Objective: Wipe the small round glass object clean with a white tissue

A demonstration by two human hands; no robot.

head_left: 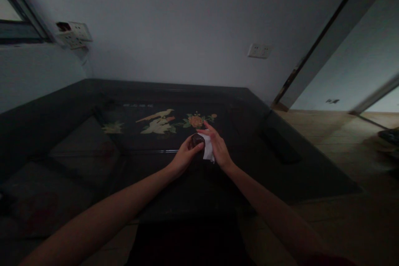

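A small, dark, rounded object (197, 139) is gripped in my left hand (186, 152); the dim light hides what kind it is. My right hand (219, 146) presses a white tissue (208, 150) against the object's right side, and the tissue's lower end hangs below the fingers. Both hands are close together above the near half of a dark, glossy table (174, 199). Beyond them, the tabletop bears a decoration of pale birds (157, 124) and an orange flower (195, 121) with green leaves.
A dark flat object (280, 145) lies on the table's right part. Behind the table rises a pale wall with a double socket (259, 50) and more sockets (75, 34) at the left corner. Wooden flooring (324, 133) extends on the right.
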